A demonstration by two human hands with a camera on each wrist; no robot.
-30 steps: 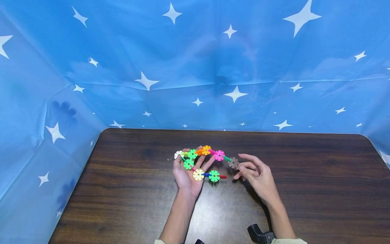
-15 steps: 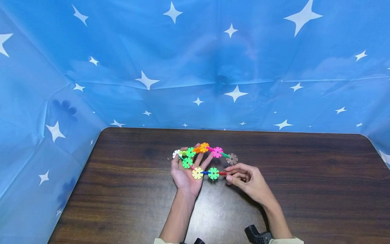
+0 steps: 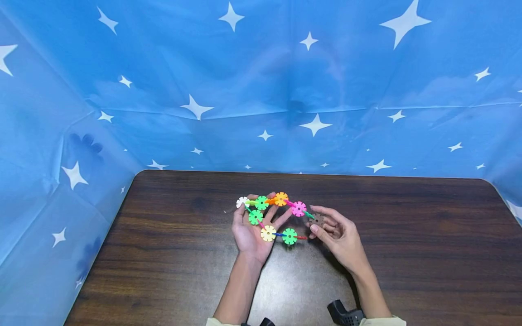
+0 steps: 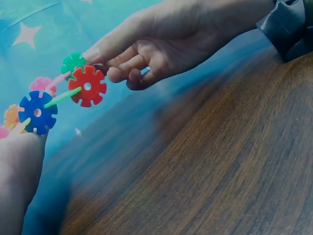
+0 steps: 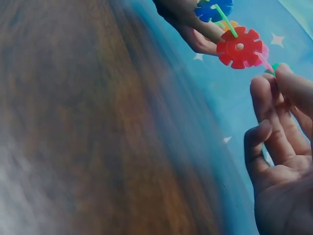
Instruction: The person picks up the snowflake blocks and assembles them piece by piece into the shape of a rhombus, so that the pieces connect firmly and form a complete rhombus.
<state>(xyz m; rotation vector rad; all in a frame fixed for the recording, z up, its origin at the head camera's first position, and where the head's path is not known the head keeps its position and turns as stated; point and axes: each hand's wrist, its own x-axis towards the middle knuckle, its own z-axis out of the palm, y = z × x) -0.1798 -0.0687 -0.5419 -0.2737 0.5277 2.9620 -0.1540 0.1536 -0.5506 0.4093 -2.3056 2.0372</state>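
Note:
A loop-like chain of slotted, flower-shaped plastic discs hangs above the table between both hands. In the head view my left hand (image 3: 252,240) is palm up, its thumb pinching the white disc (image 3: 241,199) at the far left bend. My right hand (image 3: 345,237) pinches the brown disc (image 3: 316,218) between thumb and fingertips, at one end of the chain. The other end, a red disc (image 3: 302,237) seen edge-on, hangs free just left of the right hand. The left wrist view shows that red disc (image 4: 89,99) face-on, linked near a blue disc (image 4: 47,119).
A dark wood-grain table (image 3: 163,271) lies under the hands. Blue cloth with white stars (image 3: 265,81) walls off its back and left sides. A black wrist device (image 3: 346,314) sits by the right forearm.
My right hand went from the brown disc down to the red end, then back up to pinch the brown disc. The chain has shifted slightly right; the left hand keeps its pinch.

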